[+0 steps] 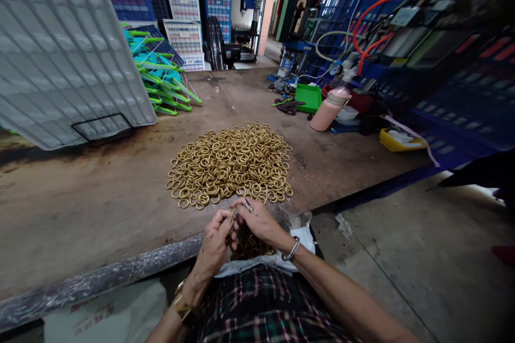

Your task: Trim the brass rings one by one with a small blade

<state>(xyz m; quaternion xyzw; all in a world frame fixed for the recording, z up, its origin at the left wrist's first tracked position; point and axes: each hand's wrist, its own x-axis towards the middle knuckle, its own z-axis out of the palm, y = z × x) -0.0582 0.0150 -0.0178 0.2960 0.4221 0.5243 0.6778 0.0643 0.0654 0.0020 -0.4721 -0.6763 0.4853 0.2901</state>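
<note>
A heap of brass rings lies on the worn brown table. Both hands meet at the table's near edge, just in front of the heap. My left hand is closed, pinching a brass ring at its fingertips. My right hand is closed too, gripping a small thin metal tool against that ring. Below the hands, a white bag on my lap holds more rings, partly hidden by my hands.
A white plastic crate leans at the table's left. Green and teal plastic parts pile behind it. A pink bottle, green tray and yellow tray sit at right by blue crates. Concrete floor is at right.
</note>
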